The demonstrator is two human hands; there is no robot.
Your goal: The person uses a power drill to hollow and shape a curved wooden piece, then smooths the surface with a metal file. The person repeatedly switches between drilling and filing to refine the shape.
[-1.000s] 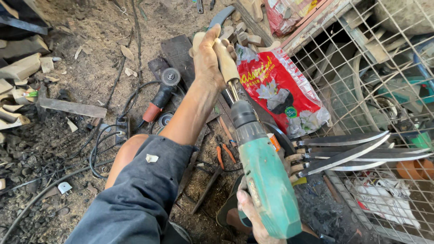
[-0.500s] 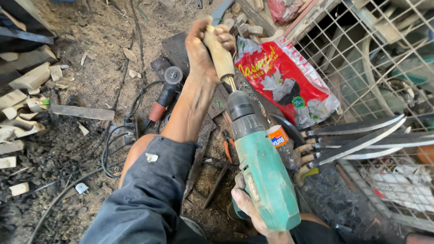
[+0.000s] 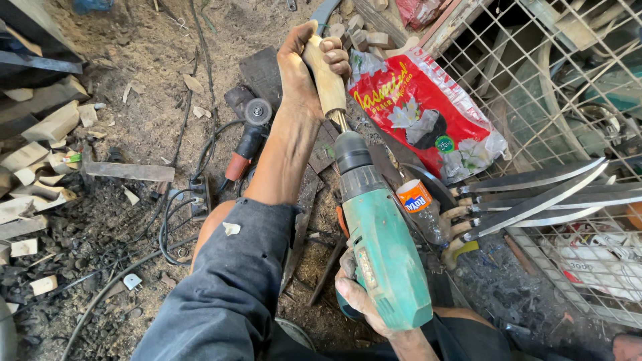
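Head view: my left hand [image 3: 304,70] is wrapped tight around a pale, rounded wooden handle [image 3: 326,79], held out in front of the green plastic power drill [image 3: 381,257]. The drill's bit meets the handle's near end — compared with a second ago both sit a touch higher, and the bit looks seated. My right hand [image 3: 358,301] is closed round the drill's grip. Just right of the drill lie the long steel blades [image 3: 535,190] — a red printed bag [image 3: 428,110] beyond.
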